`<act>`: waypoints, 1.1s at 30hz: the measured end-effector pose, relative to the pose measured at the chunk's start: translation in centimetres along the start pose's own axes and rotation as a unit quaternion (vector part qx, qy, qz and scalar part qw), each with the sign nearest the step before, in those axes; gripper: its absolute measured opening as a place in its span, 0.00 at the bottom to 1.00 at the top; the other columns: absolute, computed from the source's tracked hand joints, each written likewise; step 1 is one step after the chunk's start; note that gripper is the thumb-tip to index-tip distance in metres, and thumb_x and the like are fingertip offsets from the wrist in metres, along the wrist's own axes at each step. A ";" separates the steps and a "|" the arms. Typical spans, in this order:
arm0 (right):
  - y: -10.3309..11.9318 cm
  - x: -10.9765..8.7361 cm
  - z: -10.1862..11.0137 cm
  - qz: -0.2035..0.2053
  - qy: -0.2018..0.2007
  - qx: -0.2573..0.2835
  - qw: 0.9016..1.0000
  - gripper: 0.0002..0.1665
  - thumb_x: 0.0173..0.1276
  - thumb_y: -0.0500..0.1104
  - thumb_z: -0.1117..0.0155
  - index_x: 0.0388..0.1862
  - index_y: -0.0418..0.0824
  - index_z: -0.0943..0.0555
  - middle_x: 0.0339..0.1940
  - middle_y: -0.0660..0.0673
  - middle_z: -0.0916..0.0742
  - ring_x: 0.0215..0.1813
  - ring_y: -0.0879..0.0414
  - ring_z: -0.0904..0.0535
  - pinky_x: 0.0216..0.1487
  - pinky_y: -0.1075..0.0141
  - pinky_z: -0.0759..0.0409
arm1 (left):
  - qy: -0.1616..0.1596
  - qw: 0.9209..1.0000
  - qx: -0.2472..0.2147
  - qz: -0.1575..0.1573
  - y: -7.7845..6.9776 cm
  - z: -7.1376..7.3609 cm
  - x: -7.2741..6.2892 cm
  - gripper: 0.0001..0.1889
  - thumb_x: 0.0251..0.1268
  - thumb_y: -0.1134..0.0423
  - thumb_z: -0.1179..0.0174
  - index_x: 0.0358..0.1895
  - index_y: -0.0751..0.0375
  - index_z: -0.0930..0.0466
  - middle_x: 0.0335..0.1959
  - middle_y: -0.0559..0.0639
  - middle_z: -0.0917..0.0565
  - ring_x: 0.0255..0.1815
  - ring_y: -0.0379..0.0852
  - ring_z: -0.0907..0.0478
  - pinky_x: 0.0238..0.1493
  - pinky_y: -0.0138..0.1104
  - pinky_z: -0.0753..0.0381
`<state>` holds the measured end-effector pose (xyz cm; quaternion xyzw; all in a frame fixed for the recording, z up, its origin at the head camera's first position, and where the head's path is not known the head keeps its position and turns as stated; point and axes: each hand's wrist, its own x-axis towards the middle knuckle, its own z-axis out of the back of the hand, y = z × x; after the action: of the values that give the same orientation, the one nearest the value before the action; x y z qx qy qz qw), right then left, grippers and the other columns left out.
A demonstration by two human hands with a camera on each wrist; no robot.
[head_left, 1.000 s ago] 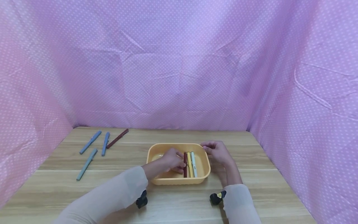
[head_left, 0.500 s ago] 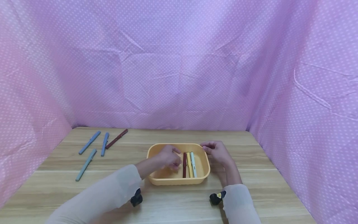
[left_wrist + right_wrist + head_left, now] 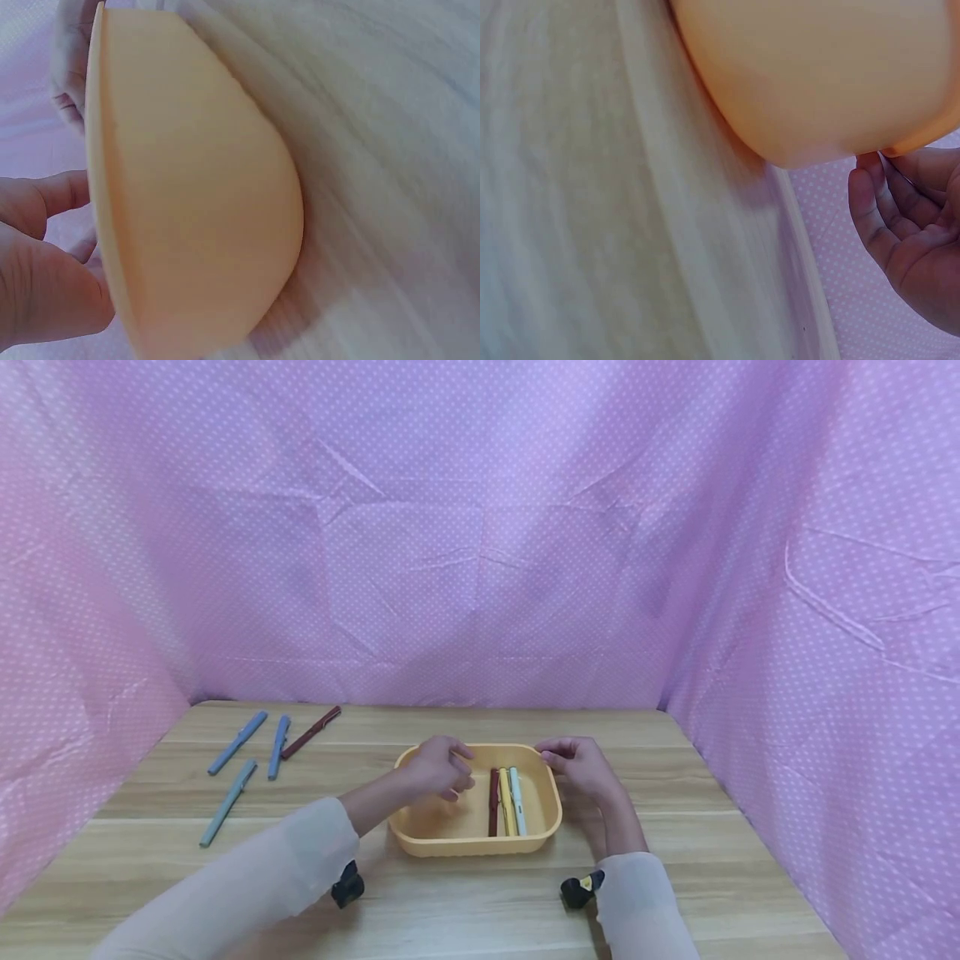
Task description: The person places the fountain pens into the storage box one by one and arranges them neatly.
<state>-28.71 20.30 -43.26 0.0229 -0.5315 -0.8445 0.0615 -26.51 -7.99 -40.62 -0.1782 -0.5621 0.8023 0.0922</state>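
Note:
A yellow plastic box (image 3: 480, 847) stands on the table, its outer wall (image 3: 195, 180) filling much of the left wrist view. Inside, towards the right, three pens lie side by side: dark red (image 3: 493, 802), yellow (image 3: 507, 803) and pale mint (image 3: 518, 802). My left hand (image 3: 437, 768) hovers over the box's left part, fingers loosely bent and holding nothing, apart from the pens. At the far right corner my right hand (image 3: 583, 767) pinches the rim between thumb and fingers; the right wrist view shows the fingertips of that hand (image 3: 922, 232) at the edge.
On the table's left side lie two blue pens (image 3: 237, 743) (image 3: 278, 747), a teal pen (image 3: 228, 803) and a dark red pen (image 3: 311, 732). Pink dotted cloth (image 3: 480, 568) hangs behind the wooden table (image 3: 465, 910) and along both sides.
My left hand has let go of the dark red pen in the box and moved left and up from it. The right hand stays at the rim.

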 end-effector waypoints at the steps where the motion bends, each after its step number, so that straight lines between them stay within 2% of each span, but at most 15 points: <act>1: 0.0 0.0 0.0 0.000 0.000 0.000 1.000 0.11 0.74 0.37 0.36 0.52 0.35 0.14 0.46 0.41 0.10 0.46 0.50 0.12 0.52 0.60 0.14 | -0.004 1.000 0.006 -0.002 -0.1 0.2 -0.1 0.27 0.58 0.77 0.31 0.62 0.72 0.26 0.47 0.62 0.17 0.43 0.60 0.14 0.37 0.42 0.10; 8: -0.1 0.0 0.1 0.007 -0.002 -0.003 1.000 0.11 0.74 0.36 0.36 0.51 0.34 0.13 0.46 0.41 0.10 0.46 0.50 0.13 0.52 0.60 0.14 | -0.024 1.000 0.020 -0.003 -0.4 2.0 -0.5 0.26 0.59 0.77 0.32 0.63 0.71 0.26 0.44 0.58 0.16 0.46 0.61 0.15 0.39 0.42 0.10; 15: 0.0 0.0 0.1 0.009 -0.001 -0.009 1.000 0.12 0.74 0.37 0.36 0.52 0.34 0.14 0.46 0.41 0.10 0.47 0.51 0.13 0.54 0.59 0.14 | -0.028 0.999 0.032 -0.008 -0.3 3.9 -0.8 0.27 0.61 0.75 0.32 0.65 0.72 0.27 0.47 0.59 0.16 0.47 0.60 0.15 0.40 0.41 0.10; 21: 0.0 0.0 0.1 0.010 -0.001 -0.004 1.000 0.11 0.74 0.36 0.36 0.52 0.34 0.14 0.46 0.40 0.10 0.47 0.51 0.13 0.55 0.56 0.14 | -0.032 0.999 0.033 -0.005 0.3 5.3 -1.0 0.28 0.62 0.75 0.33 0.66 0.72 0.29 0.46 0.60 0.16 0.49 0.63 0.17 0.40 0.41 0.10; 27: 0.0 0.1 0.0 0.011 -0.007 -0.010 1.000 0.11 0.74 0.36 0.35 0.51 0.35 0.13 0.45 0.42 0.10 0.46 0.51 0.13 0.52 0.59 0.14 | -0.045 0.999 0.024 -0.001 0.8 6.9 -1.1 0.27 0.63 0.74 0.33 0.66 0.70 0.29 0.47 0.60 0.16 0.50 0.63 0.17 0.41 0.41 0.10; 33: 0.0 0.1 0.0 0.009 -0.004 -0.008 1.000 0.11 0.74 0.36 0.35 0.52 0.36 0.13 0.44 0.43 0.10 0.46 0.51 0.13 0.53 0.58 0.14 | -0.062 0.998 0.007 0.007 1.6 8.4 -1.6 0.29 0.64 0.74 0.33 0.67 0.70 0.31 0.50 0.63 0.18 0.50 0.64 0.18 0.44 0.43 0.10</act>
<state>-28.82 20.29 -43.22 0.0145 -0.5254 -0.8480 0.0676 -28.25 -16.42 -39.23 -0.1317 -0.5595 0.8166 0.0526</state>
